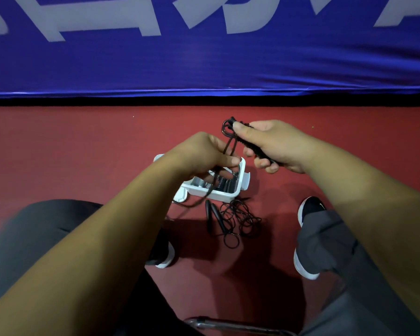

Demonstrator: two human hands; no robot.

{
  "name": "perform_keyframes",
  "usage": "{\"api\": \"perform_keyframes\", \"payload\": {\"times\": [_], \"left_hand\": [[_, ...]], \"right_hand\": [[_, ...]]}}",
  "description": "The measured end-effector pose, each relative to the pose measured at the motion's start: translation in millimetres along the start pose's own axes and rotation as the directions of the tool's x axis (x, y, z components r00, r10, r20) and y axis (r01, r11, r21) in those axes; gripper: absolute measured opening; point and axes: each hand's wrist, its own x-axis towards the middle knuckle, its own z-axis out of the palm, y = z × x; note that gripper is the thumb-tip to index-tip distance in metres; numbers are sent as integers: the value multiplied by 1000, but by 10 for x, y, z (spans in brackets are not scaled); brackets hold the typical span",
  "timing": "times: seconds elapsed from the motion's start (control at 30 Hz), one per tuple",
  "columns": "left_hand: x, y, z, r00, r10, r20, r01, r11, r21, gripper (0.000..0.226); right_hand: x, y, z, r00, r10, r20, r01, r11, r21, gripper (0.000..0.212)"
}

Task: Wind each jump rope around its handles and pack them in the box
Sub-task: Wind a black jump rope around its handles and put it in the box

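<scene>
Just the one head view here. The right hand (272,144) was curled tight around a jump rope (249,144), its black handles bundled together with cord already wrapped over them. The bundle's long axis slanted from up-left at the thumb to down-right past the little finger, and the cord end pointed up-left, away from the person. From that tip a thin, glossy black cord (228,141) looped and dropped to the left hand (201,154), which pinched it between thumb and fingertips, just left of and below the right-hand grip.

Right under the left hand sat the white plastic box (211,195), rectangular with rounded corners, holding dark ribbed coils (couldn't count them, too blurry). Below the box, nearer the person, a second rope (240,219) lay loose in a tangle of small loops on the red floor (83,154), its two slim handles side by side. Two black shoes with white soles flanked it.
</scene>
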Motion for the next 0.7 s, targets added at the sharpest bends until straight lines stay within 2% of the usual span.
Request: {"api": "perform_keyframes", "payload": {"times": [0.1,0.2,0.3,0.37,0.43,0.53,0.63,0.7], "left_hand": [[29,6,62,995,49,-85,-51,999,-12,25],[48,47,73,974,157,-164,-171,982,-79,36],[37,117,46,930,307,-201,-339,929,-149,38],[30,161,10,912,353,-210,-393,899,-195,36],[8,188,-71,901,388,-197,-412,906,-99,33],[-66,183,-233,891,448,-67,-437,889,138,30],[-87,159,-338,923,382,40,-383,905,184,32],[-52,146,-374,946,324,-3,-308,903,300,31]], "right_hand": [[25,-21,16,996,9,-84,-4,998,59,50],[53,-64,-24,983,26,-182,4,987,164,41],[70,-110,-93,982,42,-182,9,962,271,41],[84,-135,-130,986,64,-152,-8,938,347,39],[82,-153,-156,988,83,-129,-23,913,408,34],[57,-162,-179,993,73,-98,-26,909,416,31],[28,-144,-173,997,63,-39,-43,921,387,36],[12,-126,-147,998,60,-6,-54,930,364,39]]}}
